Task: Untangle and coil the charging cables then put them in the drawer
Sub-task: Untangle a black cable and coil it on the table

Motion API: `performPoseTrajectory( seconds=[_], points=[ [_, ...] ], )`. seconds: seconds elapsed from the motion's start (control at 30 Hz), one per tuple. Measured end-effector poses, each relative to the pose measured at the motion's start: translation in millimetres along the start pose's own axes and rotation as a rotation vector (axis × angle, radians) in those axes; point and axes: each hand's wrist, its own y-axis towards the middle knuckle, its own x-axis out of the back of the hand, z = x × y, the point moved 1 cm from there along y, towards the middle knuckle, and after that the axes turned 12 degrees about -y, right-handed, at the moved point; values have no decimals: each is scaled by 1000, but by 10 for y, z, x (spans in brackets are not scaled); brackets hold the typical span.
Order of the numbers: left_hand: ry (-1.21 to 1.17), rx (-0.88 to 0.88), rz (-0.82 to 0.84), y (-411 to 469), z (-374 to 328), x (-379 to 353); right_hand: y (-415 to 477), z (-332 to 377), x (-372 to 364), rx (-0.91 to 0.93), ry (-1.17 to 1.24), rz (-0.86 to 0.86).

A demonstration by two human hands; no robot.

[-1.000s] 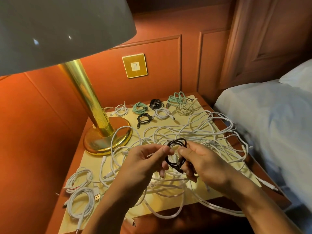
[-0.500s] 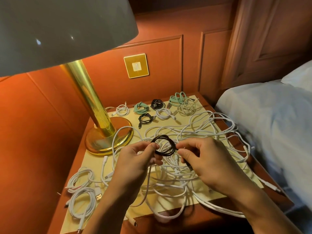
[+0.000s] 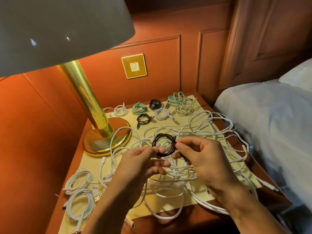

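While the left hand [image 3: 140,166] is pinching one side of the coiled black cable [image 3: 163,135], the right hand [image 3: 202,159] is pinching the other, holding it above the white tangle [image 3: 179,173] at the middle of the nightstand [image 3: 202,216]. Finished coils [image 3: 156,104] are lying along its far edge.

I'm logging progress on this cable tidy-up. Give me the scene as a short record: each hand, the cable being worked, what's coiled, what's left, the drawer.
left hand: pinches the left side of the black cable
right hand: pinches its right side
cable in work: black cable, wound in a ring, held above the white tangle
coiled: small coils at the back of the nightstand; two white coils front left
left: the white tangle
drawer: not in view
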Motion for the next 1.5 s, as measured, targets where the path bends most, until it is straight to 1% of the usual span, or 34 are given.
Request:
performPoseTrajectory(
  seconds=[0.1,0.17,0.23,0.33,0.37,0.43,0.57,0.67,0.77,0.93,1.1,1.23,1.3,1.37,1.43,1.5],
  points=[
    [88,46,31,-15,2,20,-16,33,-6,29,92,-13],
    [147,52,31,-27,-11,26,-20,35,-13,40,112,13],
    [224,-9,10,-49,-32,32,-16,33,-16,51,106,46],
    [391,-179,-5,-97,-96,47,7,18,11,59,77,38],
    [450,-220,11,-110,-119,47,13,19,27,54,83,35],
    [496,-234,72,-121,-146,48,20,29,44,42,95,59],
    [438,-134,182,-103,-213,109,-11,79,50,61,54,171],
    [416,-86,266,-79,-308,194,-31,116,83,106,-8,220],
    [411,-70,304,-50,-348,215,-31,146,114,156,-93,224],
    [373,-1,336,-17,-337,170,-27,143,155,246,-312,187],
    [395,-27,275,5,-305,153,-18,124,155,276,-306,170],
    [431,-106,181,5,-266,149,-8,87,150,273,-322,126],
    [400,-126,127,11,-242,139,-4,85,143,338,-431,73],
    [334,-96,99,14,-210,132,-11,96,130,463,-603,12],
    [282,-59,87,18,-180,137,-12,116,118,578,-755,-40],
    [246,-37,97,17,-172,133,-8,135,102,647,-835,-77]
  ],
)
